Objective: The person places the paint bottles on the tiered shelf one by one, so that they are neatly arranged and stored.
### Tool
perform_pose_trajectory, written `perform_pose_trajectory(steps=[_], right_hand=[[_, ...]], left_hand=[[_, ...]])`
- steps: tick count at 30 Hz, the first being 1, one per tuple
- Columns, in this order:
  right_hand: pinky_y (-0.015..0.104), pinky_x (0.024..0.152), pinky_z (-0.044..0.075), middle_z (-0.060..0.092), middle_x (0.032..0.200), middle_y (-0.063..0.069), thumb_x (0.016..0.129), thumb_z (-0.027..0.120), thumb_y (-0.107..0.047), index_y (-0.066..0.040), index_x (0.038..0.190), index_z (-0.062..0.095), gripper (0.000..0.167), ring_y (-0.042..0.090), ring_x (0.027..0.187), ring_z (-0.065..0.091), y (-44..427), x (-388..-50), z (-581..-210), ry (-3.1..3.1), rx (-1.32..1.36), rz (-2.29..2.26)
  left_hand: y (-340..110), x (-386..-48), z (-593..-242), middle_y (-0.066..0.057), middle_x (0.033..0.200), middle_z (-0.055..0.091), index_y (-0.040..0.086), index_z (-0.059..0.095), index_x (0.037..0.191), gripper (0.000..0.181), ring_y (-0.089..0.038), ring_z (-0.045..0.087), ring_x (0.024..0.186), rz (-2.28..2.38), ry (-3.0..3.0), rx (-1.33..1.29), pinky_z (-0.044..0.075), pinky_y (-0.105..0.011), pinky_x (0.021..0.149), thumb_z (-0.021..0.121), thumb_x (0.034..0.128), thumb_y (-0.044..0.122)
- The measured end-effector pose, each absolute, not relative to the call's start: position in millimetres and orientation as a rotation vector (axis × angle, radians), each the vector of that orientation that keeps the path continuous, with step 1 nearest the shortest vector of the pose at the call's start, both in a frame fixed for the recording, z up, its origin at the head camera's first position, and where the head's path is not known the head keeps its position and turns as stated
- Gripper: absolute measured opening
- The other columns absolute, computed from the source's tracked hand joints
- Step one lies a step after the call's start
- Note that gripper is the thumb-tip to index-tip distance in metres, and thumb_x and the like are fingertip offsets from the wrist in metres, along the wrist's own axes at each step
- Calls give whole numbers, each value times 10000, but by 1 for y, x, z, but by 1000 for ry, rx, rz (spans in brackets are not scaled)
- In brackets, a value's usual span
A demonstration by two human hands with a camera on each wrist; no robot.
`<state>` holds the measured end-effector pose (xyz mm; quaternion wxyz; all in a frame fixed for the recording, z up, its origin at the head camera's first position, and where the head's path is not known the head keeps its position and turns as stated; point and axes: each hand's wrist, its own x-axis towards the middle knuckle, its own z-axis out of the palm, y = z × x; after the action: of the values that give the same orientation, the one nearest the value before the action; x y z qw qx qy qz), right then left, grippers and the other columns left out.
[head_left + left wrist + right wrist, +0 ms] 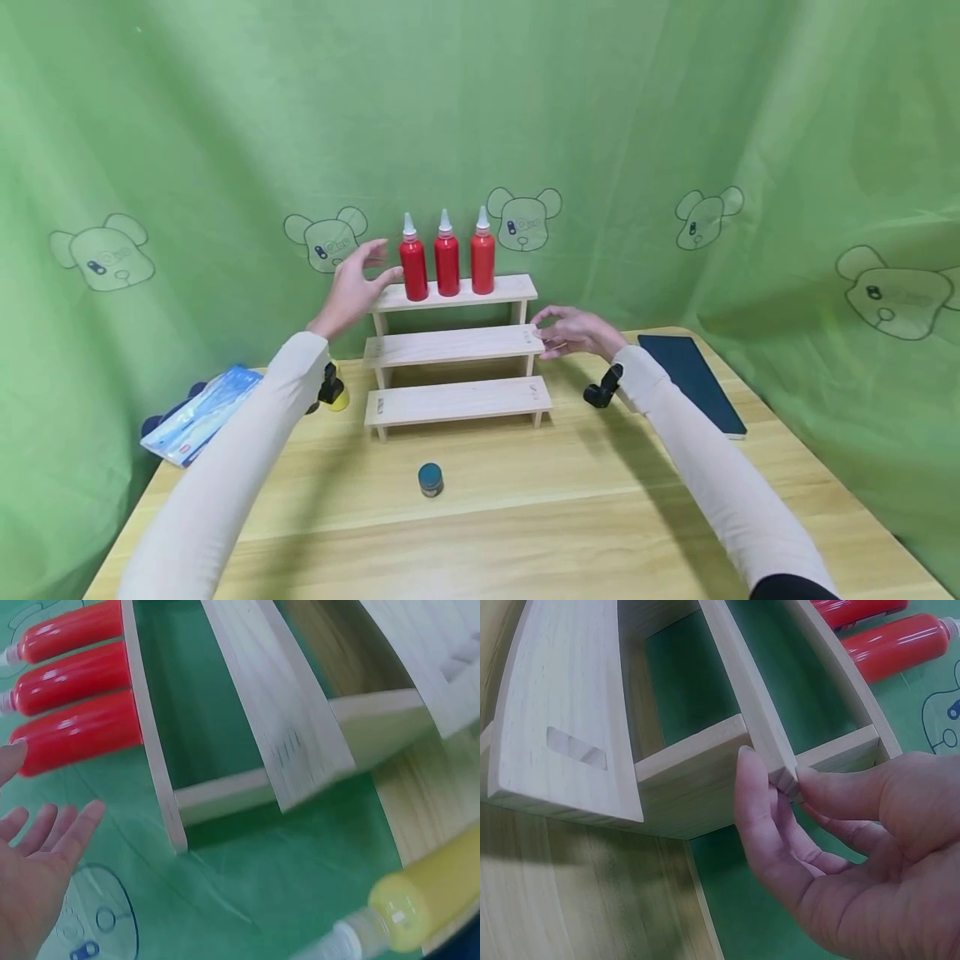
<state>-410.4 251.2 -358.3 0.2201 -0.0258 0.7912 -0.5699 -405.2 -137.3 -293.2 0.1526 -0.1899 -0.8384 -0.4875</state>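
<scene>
A three-step wooden shelf [457, 403] stands on the table, with three red squeeze bottles [447, 265] upright along its top step. My left hand [357, 285] is beside the leftmost bottle, fingers spread and holding nothing. In the left wrist view its thumb [10, 760] overlaps that red bottle [82, 733]; whether it touches cannot be told. At the other side, my right hand [576, 332] pinches the right end of the middle step. The right wrist view shows the thumb [840, 791] and fingers about the corner of that board [761, 712].
A small dark jar with a teal lid [431, 479] sits in front of the shelf. Left of it are a yellow bottle [424, 892], partly hidden by the left arm, and a blue-and-white packet [206, 412]. A dark notebook [692, 383] lies at right. Green curtain [600, 108] hangs behind.
</scene>
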Motion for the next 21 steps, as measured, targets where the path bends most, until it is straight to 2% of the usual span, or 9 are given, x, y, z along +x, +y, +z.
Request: perform_pose_trajectory(steps=[4,9,17,21], right_hand=[[331,874,646,628,1007,99,1052,551,1,41,1495,344,491,193,849,657,251,-411,-358,2169,-84,-1584],[309,843,647,630,1002,101,1055,545,-1,54,1490,330,488,182,852,646,254,-411,-358,2154,-107,-1585],[368,921,637,658,1033,101,1050,555,4,37,1479,355,474,221,895,693,257,-413,-357,2167,-88,-1597],[360,910,640,658,1031,102,1047,561,4,39,1481,354,482,219,885,696,258,-414,-357,2176,-82,-1596]], left_hand=[[-153,-400,-294,-231,1462,573,9,473,1519,547,-370,537,1369,-1382,-2378,-567,416,-548,1199,674,1026,136],[-173,-392,-298,-247,1435,589,-24,512,1471,485,-375,561,1330,-1383,-2338,-560,447,-552,1171,658,1029,111],[-200,-378,-301,-215,1413,611,-9,540,1448,442,-323,582,1299,-1393,-2320,-504,504,-449,1139,647,1038,117],[-213,-373,-306,-202,1432,604,11,536,1459,441,-305,579,1305,-1386,-2332,-462,498,-411,1147,636,1051,146]])
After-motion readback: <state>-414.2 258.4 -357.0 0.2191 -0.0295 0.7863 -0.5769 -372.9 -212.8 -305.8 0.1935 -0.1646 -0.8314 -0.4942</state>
